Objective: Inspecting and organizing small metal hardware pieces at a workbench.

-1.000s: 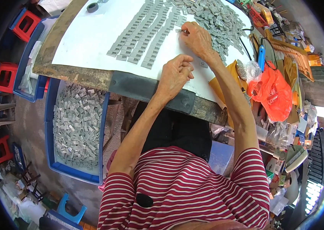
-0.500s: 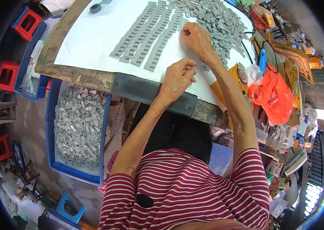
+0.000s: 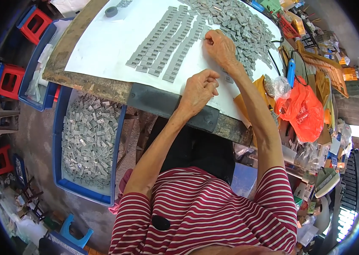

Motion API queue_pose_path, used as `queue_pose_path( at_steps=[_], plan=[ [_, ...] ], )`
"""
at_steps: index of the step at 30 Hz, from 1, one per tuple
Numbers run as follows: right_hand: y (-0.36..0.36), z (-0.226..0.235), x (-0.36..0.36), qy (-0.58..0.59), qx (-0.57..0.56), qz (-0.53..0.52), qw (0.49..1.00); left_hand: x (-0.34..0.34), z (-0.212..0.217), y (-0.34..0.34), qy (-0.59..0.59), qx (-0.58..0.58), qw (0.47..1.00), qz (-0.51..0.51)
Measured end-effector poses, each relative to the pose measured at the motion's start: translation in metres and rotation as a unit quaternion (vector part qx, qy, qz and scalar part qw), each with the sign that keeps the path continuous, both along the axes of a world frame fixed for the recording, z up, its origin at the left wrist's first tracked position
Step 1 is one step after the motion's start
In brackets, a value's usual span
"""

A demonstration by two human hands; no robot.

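Observation:
Small flat grey pieces, each with a dark rectangular mark, lie in several slanting rows point(image 3: 172, 46) on a white sheet point(image 3: 98, 53) on the table. My right hand point(image 3: 223, 50) is beside the rightmost row, between it and a loose heap of the same pieces point(image 3: 247, 36). Its fingertips are pinched together; anything between them is hidden. Closer to the table's front edge, my left hand point(image 3: 198, 91) hovers with curled fingers, and I cannot make out whether it holds a piece. A stray grey piece point(image 3: 228, 79) lies by my right wrist.
Left of the rows sits a dark tape roll point(image 3: 111, 12). At the right are a red plastic bag point(image 3: 302, 112), a blue-handled tool point(image 3: 291, 70) and yellow envelopes. A blue bin point(image 3: 56, 148) full of grey pieces stands below the table's left side.
The whole view has shifted slightly, so the table appears a little lower and further right. My right hand stays near the rightmost row with its fingers turned slightly; my left hand hardly moves.

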State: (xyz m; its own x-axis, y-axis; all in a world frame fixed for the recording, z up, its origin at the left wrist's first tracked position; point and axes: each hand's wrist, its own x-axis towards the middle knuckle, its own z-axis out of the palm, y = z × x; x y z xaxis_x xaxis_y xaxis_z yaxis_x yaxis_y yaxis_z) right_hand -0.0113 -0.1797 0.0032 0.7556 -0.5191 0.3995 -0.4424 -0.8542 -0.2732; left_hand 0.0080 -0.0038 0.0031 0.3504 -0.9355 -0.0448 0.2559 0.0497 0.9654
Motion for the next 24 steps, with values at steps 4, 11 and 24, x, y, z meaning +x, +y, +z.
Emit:
queue_pose_path(
  at_steps=[4,11,24],
  plan=[
    [0.001,0.002,0.001,0.002,-0.003,-0.003,1.000,-0.001,-0.002,0.000,-0.003,-0.003,1.000,-0.001],
    [-0.002,0.005,0.000,-0.015,0.005,0.004,1.000,0.003,-0.004,-0.004,0.000,-0.012,1.000,0.002],
    [0.093,0.112,-0.071,-0.071,0.308,0.079,0.945,-0.004,-0.008,0.007,-0.078,-0.018,0.996,0.028]
  ],
)
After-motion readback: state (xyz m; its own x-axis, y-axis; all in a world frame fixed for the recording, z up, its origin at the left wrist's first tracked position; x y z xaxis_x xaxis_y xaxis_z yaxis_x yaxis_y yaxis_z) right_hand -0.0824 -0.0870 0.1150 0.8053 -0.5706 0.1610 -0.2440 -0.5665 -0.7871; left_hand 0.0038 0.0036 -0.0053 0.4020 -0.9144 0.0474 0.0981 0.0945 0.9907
